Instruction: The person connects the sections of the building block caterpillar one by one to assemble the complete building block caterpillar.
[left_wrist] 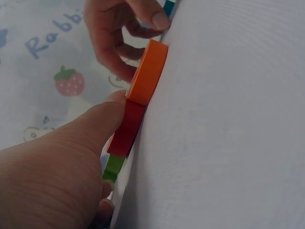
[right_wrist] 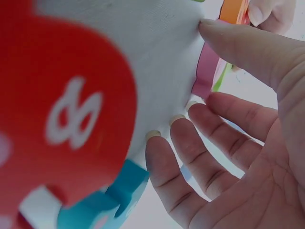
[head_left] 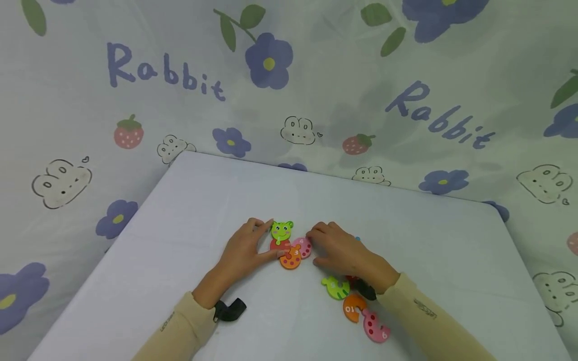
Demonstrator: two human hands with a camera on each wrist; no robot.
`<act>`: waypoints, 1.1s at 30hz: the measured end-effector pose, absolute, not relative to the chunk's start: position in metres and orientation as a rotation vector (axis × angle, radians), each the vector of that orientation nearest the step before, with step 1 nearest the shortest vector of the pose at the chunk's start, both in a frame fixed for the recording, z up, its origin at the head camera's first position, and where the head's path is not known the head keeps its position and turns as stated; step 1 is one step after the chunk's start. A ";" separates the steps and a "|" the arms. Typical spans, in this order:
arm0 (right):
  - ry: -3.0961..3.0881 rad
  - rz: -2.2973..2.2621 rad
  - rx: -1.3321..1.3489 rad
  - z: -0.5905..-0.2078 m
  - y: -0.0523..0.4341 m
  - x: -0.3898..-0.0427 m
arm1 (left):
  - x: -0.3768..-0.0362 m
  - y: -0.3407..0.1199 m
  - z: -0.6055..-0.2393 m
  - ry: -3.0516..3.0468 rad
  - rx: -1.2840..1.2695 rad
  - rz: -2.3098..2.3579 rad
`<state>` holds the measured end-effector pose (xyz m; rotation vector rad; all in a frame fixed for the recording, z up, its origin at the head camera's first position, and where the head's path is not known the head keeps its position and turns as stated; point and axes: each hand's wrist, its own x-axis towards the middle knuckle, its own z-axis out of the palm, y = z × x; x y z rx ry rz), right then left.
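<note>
Flat animal-shaped puzzle pieces lie joined on the white table: a green head with a smiling face (head_left: 282, 230), a red piece (head_left: 275, 244), an orange piece marked 3 (head_left: 290, 260) and a pink piece marked 4 (head_left: 305, 248). My left hand (head_left: 241, 255) holds this chain, its index finger at the green head and its thumb across the red and orange pieces. On the other side, my right hand (head_left: 338, 249) has relaxed, parted fingers; the index fingertip touches the pink piece's edge, seen also in the right wrist view (right_wrist: 207, 71).
Below the right hand lie a green piece (head_left: 337, 289), an orange piece marked 10 (head_left: 352, 307) and a pink dotted piece (head_left: 376, 328). A red piece marked 8 (right_wrist: 90, 109) and a teal piece (right_wrist: 128, 183) lie near the right wrist, mostly hidden in the head view. Patterned cloth (head_left: 316, 100) hangs behind.
</note>
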<state>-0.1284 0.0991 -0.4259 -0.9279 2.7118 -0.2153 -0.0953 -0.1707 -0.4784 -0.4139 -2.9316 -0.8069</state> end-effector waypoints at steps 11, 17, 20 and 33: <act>2.687 -0.489 -0.860 -0.416 0.125 -0.128 | -0.100 -0.173 -0.473 -2.960 -0.396 -0.792; 2.698 -0.572 -0.780 -0.410 0.150 -0.128 | -0.101 -0.174 -0.471 -2.940 -0.421 -0.827; 2.692 -0.611 -0.767 -0.408 0.161 -0.130 | -0.103 -0.175 -0.472 -2.936 -0.425 -0.832; 2.633 -0.576 -0.592 -0.407 0.191 -0.128 | -0.108 -0.174 -0.468 -2.951 -0.435 -0.885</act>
